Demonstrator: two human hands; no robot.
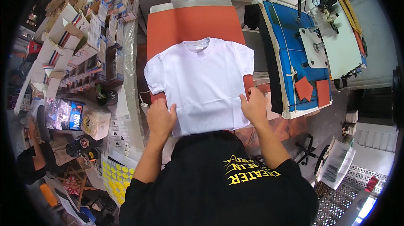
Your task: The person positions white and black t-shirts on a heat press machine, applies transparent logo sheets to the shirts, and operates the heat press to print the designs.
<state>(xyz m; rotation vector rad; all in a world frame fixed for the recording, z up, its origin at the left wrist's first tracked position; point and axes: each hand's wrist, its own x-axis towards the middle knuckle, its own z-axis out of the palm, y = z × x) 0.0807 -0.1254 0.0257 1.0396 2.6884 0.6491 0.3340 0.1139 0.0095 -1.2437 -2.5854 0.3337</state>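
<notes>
A white short-sleeved T-shirt (202, 78) lies spread, collar away from me, on an orange-red padded platen (191, 19). My left hand (162, 116) rests at the shirt's lower left side on the platen, fingers bent, thumb spread apart on the fabric. My right hand (254, 104) rests at the platen's right edge beside the shirt, fingers bent, thumb out toward the cloth. Neither hand visibly grips anything, though some fingertips are hidden.
Right stands a white press (338, 53) with a blue padded board (290, 99) bearing red pads. Left, a bench holds stacked cardboard boxes (86, 43), a lit screen (63, 112) and yellow sticker sheets (113, 175). Another person's arm (35, 142) is far left. A chair (307, 150) stands lower right.
</notes>
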